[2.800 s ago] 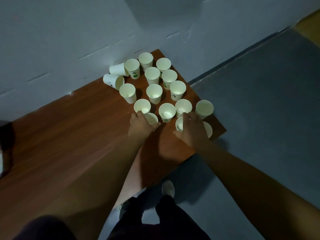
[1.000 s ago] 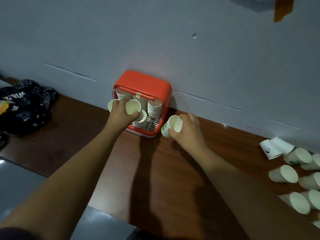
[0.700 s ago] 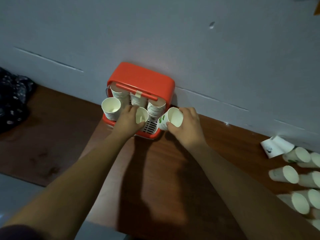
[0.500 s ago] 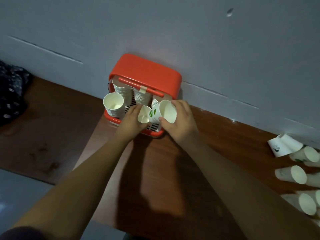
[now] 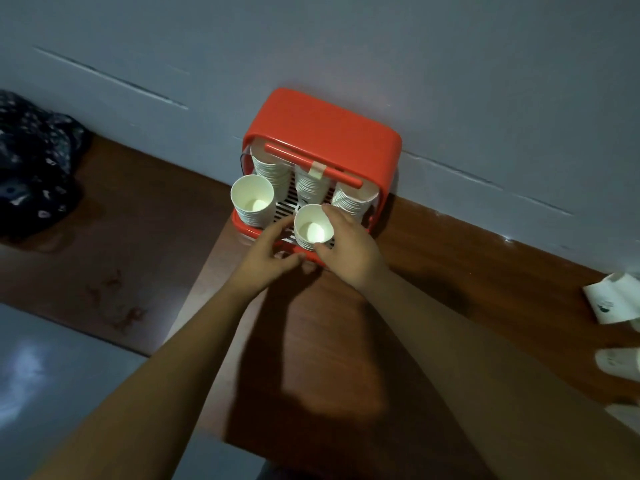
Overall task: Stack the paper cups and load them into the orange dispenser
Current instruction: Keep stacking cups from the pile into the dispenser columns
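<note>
**Status: loading in progress, not complete.**

The orange rounded plastic cup dispenser [image 5: 322,133] stands at the far edge of the brown wooden tabletop [image 5: 502,268], against the grey wall [image 5: 346,46]. Three nested stacks of white paper cups [image 5: 270,168] stand along its back. A fourth nested stack [image 5: 252,202] stands at the front left, mouth up.

The right grip [image 5: 348,249] is closed round a white paper cup [image 5: 313,228], thumb on the near side of the rim and fingers on the far side. It holds the cup mouth up over the front middle of the dispenser. Ribbed rims show just beneath, so the cup appears to sit on a further stack; whether it is fully seated cannot be told.

The left grip [image 5: 268,261] is slack and holds nothing. Its fingers reach toward the dispenser's front lip, and contact cannot be confirmed. The front right position is hidden behind the right grip.

**Outstanding:** at least two loose white paper cups [image 5: 609,299] lie at the right edge of the tabletop, well apart from the dispenser and cut off by the frame. More may lie out of view. In my judgement these are yet to be stacked and loaded.
</note>
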Motion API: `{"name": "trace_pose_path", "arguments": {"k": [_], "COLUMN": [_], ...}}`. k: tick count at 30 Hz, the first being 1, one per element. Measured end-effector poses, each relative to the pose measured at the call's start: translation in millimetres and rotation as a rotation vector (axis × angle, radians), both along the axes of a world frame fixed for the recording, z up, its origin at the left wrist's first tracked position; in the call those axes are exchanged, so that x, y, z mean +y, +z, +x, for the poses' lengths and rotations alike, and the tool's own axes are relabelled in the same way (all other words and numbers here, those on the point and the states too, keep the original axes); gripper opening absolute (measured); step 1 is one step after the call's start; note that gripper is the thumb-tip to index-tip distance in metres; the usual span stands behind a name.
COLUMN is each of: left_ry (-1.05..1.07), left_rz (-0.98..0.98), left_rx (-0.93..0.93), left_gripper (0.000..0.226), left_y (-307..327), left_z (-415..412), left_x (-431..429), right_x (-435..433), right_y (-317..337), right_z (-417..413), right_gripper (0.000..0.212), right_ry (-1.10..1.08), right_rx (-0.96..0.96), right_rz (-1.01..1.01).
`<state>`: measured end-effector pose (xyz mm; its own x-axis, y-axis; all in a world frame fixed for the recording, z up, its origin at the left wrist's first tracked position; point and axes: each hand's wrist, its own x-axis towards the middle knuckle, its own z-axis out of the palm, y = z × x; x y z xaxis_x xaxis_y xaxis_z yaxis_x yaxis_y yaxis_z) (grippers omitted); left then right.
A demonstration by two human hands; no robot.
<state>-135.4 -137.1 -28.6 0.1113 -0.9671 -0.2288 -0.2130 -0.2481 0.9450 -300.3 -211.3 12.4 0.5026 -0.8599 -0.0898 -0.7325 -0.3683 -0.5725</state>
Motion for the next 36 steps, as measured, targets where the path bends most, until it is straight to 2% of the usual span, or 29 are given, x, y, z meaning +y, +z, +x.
{"name": "trace_pose_path", "arguments": {"k": [3, 7, 14, 18, 21, 25, 28, 32, 36], "left_ry": [-0.05, 0.017, 0.06, 0.118, 0.131, -0.173, -0.314, -0.419, -0.612], "left_rz": [-0.065, -0.064, -0.039, 0.015, 0.06, 0.193, 0.181, 0.092, -0.023], "left_rx": [-0.014, -0.102, -0.2, -0.26, -0.343, -0.518, -0.578, -0.609, -0.637], "left_gripper": [0.068, 0.065, 0.056, 0.044, 0.038, 0.036, 0.039, 0.037, 0.039], "left_y": [-0.4, -8.2, -7.9, -1.6, 3.5, 4.5, 7.6, 22.8, 42.9], "left_z": [-2.7, -5.4, 0.6, -6.6, -25.4, -70.8, -123.3, -210.4, -336.3], "left_x": [-3.7, -11.7, -11.0, -0.3, 19.5, 48.4, 57.7, 58.8, 69.2], "right_x": [-1.9, 1.8, 1.4, 17.1, 39.5, 81.4, 116.3, 168.2, 236.1], "right_y": [-9.8, -15.2, -9.4, 0.9, 0.7, -7.0, -0.8, 15.5, 44.2], "right_z": [-0.7, 5.9, 6.0, -23.0, -77.2, -181.8, -273.1, -381.4, -490.4], "right_gripper": [0.065, 0.067, 0.057, 0.049, 0.055, 0.062, 0.061, 0.06, 0.051], "right_ry": [-0.099, -0.199, -0.219, -0.229, -0.242, -0.359, -0.473, -0.608, -0.777], "right_rx": [-0.025, -0.107, -0.262, -0.236, -0.073, 0.153, 0.286, 0.247, 0.211], "right_rz": [0.017, 0.074, 0.228, 0.227, 0.171, 0.186, 0.225, 0.186, 0.115]}}
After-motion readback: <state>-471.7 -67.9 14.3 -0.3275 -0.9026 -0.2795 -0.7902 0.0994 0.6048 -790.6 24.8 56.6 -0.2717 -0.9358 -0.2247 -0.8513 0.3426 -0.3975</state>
